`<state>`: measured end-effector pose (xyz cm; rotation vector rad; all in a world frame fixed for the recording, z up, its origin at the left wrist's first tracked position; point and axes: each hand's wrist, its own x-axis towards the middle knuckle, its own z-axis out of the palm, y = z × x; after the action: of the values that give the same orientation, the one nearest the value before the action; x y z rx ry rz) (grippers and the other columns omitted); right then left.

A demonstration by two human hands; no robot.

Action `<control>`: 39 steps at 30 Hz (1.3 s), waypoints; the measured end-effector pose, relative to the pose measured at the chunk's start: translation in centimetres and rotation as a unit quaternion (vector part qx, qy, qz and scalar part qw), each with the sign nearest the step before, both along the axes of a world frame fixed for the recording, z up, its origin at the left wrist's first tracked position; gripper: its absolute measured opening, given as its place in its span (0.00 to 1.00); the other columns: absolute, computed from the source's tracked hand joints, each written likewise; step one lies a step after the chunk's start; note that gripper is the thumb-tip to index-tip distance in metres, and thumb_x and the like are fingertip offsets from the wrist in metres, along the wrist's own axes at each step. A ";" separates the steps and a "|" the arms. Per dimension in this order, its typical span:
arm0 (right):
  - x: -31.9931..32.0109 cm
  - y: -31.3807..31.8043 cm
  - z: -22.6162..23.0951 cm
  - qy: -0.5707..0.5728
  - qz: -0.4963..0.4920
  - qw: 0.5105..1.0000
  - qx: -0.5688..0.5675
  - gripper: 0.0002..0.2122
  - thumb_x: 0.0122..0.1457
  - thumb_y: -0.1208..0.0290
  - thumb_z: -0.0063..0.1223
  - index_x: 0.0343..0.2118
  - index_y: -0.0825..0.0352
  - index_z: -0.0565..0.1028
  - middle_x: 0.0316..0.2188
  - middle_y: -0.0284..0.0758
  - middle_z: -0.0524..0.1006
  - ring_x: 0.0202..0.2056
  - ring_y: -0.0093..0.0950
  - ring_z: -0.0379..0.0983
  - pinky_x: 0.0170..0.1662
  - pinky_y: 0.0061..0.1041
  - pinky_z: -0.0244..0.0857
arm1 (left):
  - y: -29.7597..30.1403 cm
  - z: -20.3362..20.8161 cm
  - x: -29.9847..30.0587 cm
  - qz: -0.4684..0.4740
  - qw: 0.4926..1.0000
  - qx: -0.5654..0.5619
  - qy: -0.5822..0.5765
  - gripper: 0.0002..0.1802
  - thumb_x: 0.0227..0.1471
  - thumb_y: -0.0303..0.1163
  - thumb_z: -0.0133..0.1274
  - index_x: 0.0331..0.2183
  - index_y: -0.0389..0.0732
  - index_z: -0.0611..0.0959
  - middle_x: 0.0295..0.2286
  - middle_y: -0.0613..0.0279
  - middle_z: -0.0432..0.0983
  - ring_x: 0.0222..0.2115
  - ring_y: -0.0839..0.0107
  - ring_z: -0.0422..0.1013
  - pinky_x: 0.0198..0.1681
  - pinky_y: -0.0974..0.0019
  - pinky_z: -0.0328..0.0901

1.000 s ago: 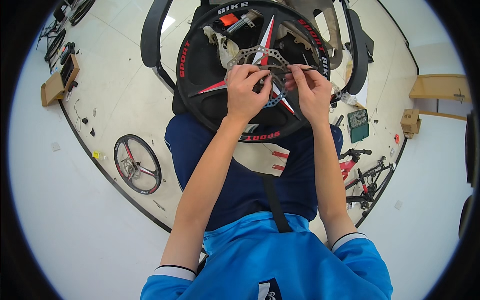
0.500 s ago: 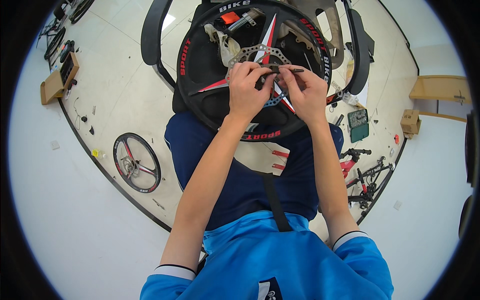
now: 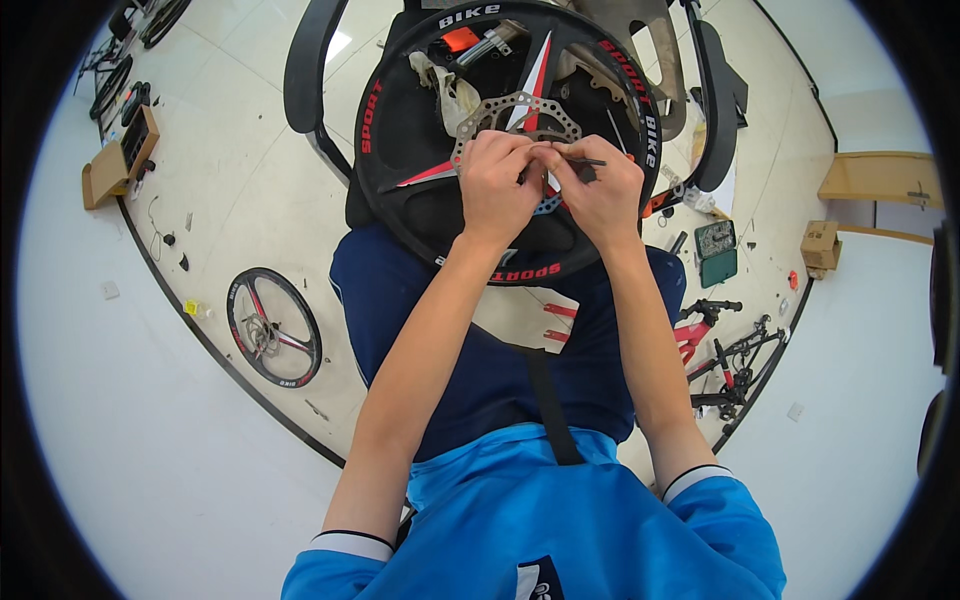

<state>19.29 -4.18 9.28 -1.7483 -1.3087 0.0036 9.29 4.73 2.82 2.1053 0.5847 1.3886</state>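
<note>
A black three-spoke bicycle wheel [image 3: 390, 220] with red and white spoke faces lies on a chair, its near edge over my knees. At its hub sits a perforated metal brake disc [image 3: 497, 106]. My left hand [image 3: 493, 195] and my right hand [image 3: 607, 205] meet over the disc's near side, both closed in pinches. A thin dark rod-like piece [image 3: 592, 161] pokes out to the right from my right fingers. My left fingertips press close to the right ones; what they pinch is hidden.
Through the spokes show a crumpled whitish rag [image 3: 455, 95], a metal tube part [image 3: 485, 48] and an orange-red object [image 3: 461, 39]. Chair armrests [image 3: 302, 80] flank the wheel. On the floor are another wheel [image 3: 274, 327], a green tool case [image 3: 717, 252] and bicycle frame parts [image 3: 740, 365].
My hands have drawn together, fingertips now meeting. The dark piece that spanned the gap between them is mostly covered, and its right end sits slightly lower.
</note>
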 end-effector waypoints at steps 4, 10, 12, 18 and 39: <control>-0.3 0.2 1.0 0.002 0.042 0.998 0.047 0.08 0.52 0.79 0.65 0.36 0.69 0.82 0.33 0.37 0.83 0.34 0.31 0.82 0.38 0.25 0.75 | -0.3 0.5 0.1 -0.001 1.000 -0.006 0.011 0.11 0.41 0.22 0.62 0.32 0.41 0.87 0.32 0.66 0.78 0.37 0.62 0.71 0.39 0.60 0.63; -0.4 -0.7 0.1 0.106 0.026 0.993 0.034 0.11 0.51 0.80 0.65 0.39 0.69 0.83 0.34 0.38 0.84 0.36 0.29 0.83 0.41 0.22 0.75 | -1.0 1.5 -0.2 0.021 0.999 -0.015 0.044 0.15 0.40 0.21 0.62 0.35 0.42 0.87 0.33 0.64 0.80 0.38 0.60 0.72 0.42 0.60 0.64; 0.0 -0.9 -0.2 0.136 0.000 0.990 0.034 0.12 0.50 0.78 0.67 0.39 0.69 0.83 0.32 0.38 0.85 0.35 0.26 0.83 0.40 0.21 0.75 | -1.3 1.8 0.0 0.034 0.998 -0.037 0.024 0.15 0.39 0.22 0.62 0.35 0.42 0.87 0.33 0.65 0.81 0.39 0.61 0.73 0.42 0.60 0.64; -0.2 -0.8 1.2 0.077 0.004 0.997 -0.030 0.11 0.56 0.82 0.63 0.43 0.72 0.82 0.39 0.38 0.84 0.38 0.21 0.79 0.46 0.22 0.72 | -0.8 1.1 0.0 0.015 0.999 -0.049 0.002 0.13 0.42 0.23 0.62 0.35 0.42 0.87 0.30 0.66 0.82 0.38 0.64 0.76 0.43 0.61 0.63; -0.1 0.0 0.3 0.179 0.058 0.980 0.058 0.15 0.55 0.81 0.63 0.46 0.72 0.80 0.41 0.39 0.83 0.42 0.24 0.80 0.46 0.22 0.72 | -0.1 2.2 0.2 -0.040 0.999 -0.030 0.003 0.12 0.44 0.17 0.57 0.35 0.36 0.86 0.33 0.55 0.83 0.38 0.57 0.78 0.41 0.60 0.71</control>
<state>19.21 -4.14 9.54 -1.4876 -1.1187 0.2891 9.47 4.68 4.99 2.0643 0.5315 1.3042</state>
